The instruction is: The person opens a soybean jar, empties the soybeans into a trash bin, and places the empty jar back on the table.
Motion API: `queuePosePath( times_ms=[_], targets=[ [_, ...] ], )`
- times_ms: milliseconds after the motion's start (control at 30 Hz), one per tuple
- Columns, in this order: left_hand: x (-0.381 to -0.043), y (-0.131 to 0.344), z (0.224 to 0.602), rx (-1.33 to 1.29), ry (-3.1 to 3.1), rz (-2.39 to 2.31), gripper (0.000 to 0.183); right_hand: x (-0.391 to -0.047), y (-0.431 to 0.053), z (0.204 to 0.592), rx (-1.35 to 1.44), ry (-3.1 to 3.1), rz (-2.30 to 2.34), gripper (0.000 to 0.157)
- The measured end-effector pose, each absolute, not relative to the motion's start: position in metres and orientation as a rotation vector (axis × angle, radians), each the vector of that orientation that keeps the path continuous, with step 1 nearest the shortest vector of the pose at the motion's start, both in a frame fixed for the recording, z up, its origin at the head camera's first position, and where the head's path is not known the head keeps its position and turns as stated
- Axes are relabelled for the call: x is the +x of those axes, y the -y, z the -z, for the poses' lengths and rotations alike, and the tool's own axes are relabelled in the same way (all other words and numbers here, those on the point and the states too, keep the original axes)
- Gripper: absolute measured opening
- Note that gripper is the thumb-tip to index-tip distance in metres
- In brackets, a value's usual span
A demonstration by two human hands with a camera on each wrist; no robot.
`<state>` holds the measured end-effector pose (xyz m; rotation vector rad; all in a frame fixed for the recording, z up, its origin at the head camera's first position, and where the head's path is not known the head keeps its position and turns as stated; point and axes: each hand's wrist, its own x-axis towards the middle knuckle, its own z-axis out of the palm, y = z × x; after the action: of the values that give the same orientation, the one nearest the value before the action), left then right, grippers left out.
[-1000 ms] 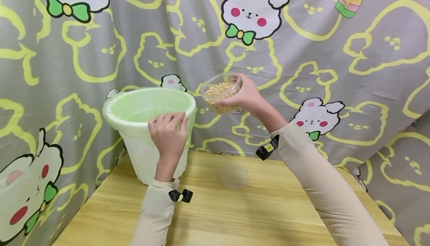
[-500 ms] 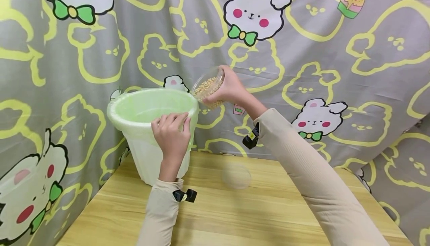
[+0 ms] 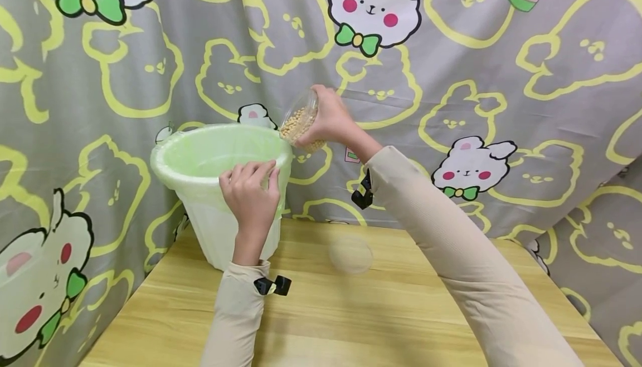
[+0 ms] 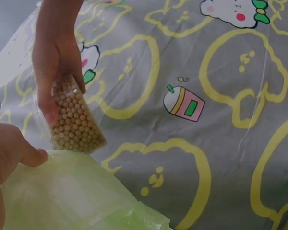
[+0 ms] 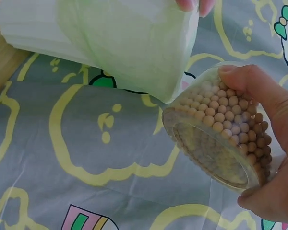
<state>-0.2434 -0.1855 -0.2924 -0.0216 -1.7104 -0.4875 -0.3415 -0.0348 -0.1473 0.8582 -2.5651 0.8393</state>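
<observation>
Where the soybeans (image 5: 225, 115) sit: while I hold it tilted, the clear plastic tub (image 5: 209, 146) keeps its round, pale tan load, heaped toward the lower edge of the mouth.
White bin (image 3: 208, 219): it wears a pale green bag (image 3: 168, 169) folded over the rim, and the same green lines the inside.
Tub's place: raised off the table, just beside the right-hand part of the bin's rim; whether the two touch, I cannot tell.
Tub's aim: its mouth faces the bin and its base points away; in the head view its broad rim slants from upper right to lower left.
My right hand (image 3: 328, 116): curled round the tub's side, thumb and fingers spread only as wide as its wall.
My left hand (image 3: 251, 191): bent over the bin's near rim, holding the bagged edge.
Wooden table (image 3: 321, 306): light, yellowish grain, under the bin and a clear round lid (image 3: 351, 254) lying flat.
Curtain (image 3: 411, 133): grey, hung behind and at both sides, printed with white rabbits and yellow outlines.
Sleeves (image 3: 451, 244): beige, with a small black camera (image 3: 363, 190) at each wrist.
</observation>
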Motion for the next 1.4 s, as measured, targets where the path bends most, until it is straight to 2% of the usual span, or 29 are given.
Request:
queuePosePath(
  times_ms=[467, 1400],
  targets=[
    [-0.242, 0.184, 0.289, -0.019, 1.721, 0.515, 0.010, -0.339, 0.051, 0.147, 0.883, 2.570, -0.571, 0.126],
    [-0.241, 0.184, 0.290, 0.000, 1.730, 0.528, 0.011, -0.338, 0.057, 0.148, 0.917, 2.549, -0.390, 0.121]
  ],
)
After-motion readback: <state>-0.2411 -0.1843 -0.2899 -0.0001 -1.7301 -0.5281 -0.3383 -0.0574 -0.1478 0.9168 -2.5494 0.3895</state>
